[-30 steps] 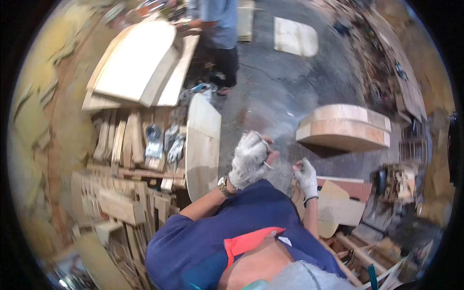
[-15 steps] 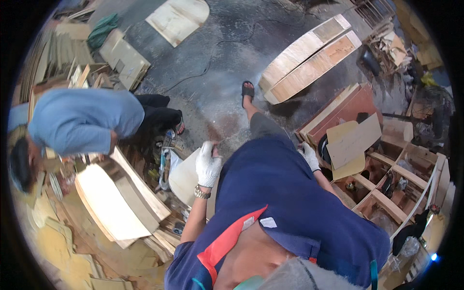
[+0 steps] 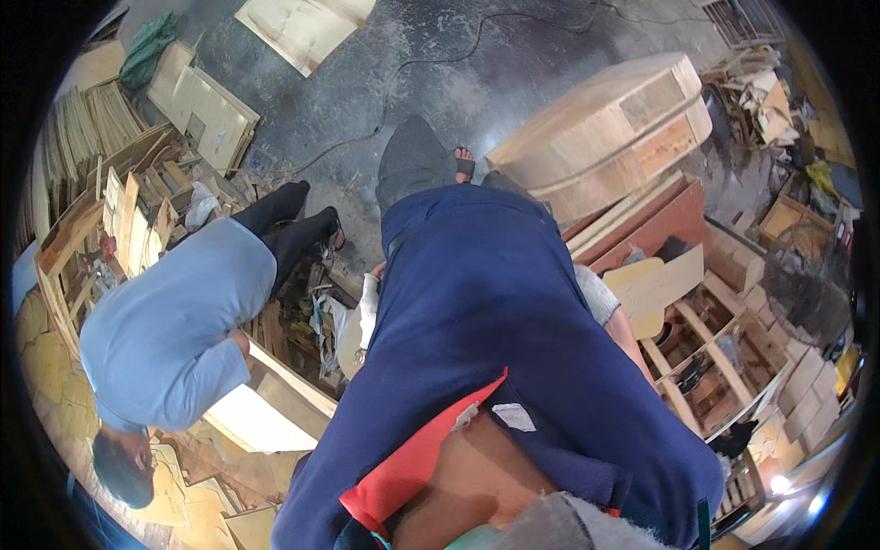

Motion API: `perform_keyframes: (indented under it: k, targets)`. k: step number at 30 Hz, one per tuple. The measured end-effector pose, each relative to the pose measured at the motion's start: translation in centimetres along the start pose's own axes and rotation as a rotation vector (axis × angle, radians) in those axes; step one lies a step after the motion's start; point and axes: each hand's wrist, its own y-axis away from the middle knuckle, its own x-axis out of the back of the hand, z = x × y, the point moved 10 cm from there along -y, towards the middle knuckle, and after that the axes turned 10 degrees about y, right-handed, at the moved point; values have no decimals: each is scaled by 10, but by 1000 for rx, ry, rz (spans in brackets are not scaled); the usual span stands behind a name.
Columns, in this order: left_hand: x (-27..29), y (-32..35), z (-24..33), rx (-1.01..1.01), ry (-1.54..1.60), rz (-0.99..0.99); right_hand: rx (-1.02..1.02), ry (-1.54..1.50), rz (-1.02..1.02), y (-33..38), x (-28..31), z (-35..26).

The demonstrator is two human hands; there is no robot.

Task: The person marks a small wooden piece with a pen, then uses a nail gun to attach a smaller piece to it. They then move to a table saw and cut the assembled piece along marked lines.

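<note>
My left hand (image 3: 368,310), in a white knitted glove, hangs beside my hip, mostly covered by my dark blue shirt. Only its edge and a bit of bare fingertip show, so its grip is hidden. On the other side, my right hand (image 3: 596,293), also gloved, is partly behind my body with its fingers out of sight. It is nearest to a stack of reddish-brown boards (image 3: 655,225) and a yellowish board with rounded corners (image 3: 642,316). A pale rounded panel (image 3: 350,348) shows beside my left hand. Nothing held is visible in either hand.
Ahead to the right lie two curved wooden frames (image 3: 605,128). A co-worker in a light blue shirt (image 3: 183,321) bends over a curved pale panel (image 3: 266,417) at left. A cable (image 3: 394,82) crosses the floor. A compartmented wooden crate (image 3: 724,357) stands at right.
I have moved forward, nearer the curved frames, with one leg now ahead. Both hands have gone mostly behind my body. The co-worker leans lower over the curved panel.
</note>
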Motion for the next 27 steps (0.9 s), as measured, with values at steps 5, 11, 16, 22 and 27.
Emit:
perform_keyframes:
  k: [5, 11, 16, 22, 27]
  targets:
    - [28, -79, 92, -6, 49, 27, -169, -534, -315, -47, -24, -23]
    - [83, -209, 221, -75, 100, 78, -25, -423, -180, -160, -5, -176]
    - [140, -316, 344, -139, 132, 104, -11, 25, 161, -209, 64, -360]
    - [179, -388, 443, -109, 90, 52, 72, -109, -40, -248, 110, -495]
    - [188, -437, 529, -125, 69, 9, 109, 321, 92, -302, 133, -556]
